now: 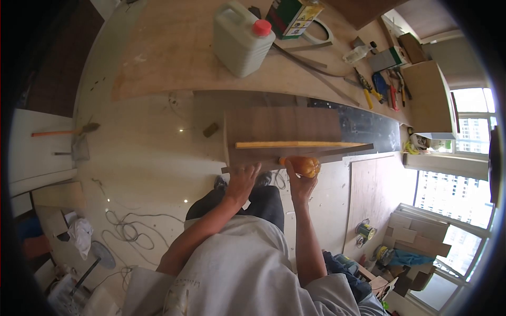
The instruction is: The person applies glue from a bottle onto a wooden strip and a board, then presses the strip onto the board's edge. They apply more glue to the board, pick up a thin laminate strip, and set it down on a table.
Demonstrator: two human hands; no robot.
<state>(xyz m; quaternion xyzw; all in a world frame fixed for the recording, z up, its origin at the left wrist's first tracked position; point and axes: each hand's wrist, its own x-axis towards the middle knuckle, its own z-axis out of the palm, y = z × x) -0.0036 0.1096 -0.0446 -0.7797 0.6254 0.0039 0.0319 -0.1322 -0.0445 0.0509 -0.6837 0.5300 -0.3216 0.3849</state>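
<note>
In my right hand (302,185) is an amber-orange plastic bottle (307,167), lying tilted sideways with its narrow end toward the left; my fingers close around its near side. My left hand (243,183) grips a long thin dark strip (340,154) near its left end, the fingers over its upper side. This strip runs slantwise along the near edge of a brown board (284,124). Just beyond it, a narrow yellow-orange strip (295,145) lies lengthwise on the board. What the left thumb touches is hidden.
Beyond is a plywood worktop (168,58) with a white jerrycan (242,42), a green can (291,20), a clear bottle (358,53) and several hand tools (369,89). Cables (129,229) lie on the floor at left. A wood panel (366,195) is at right.
</note>
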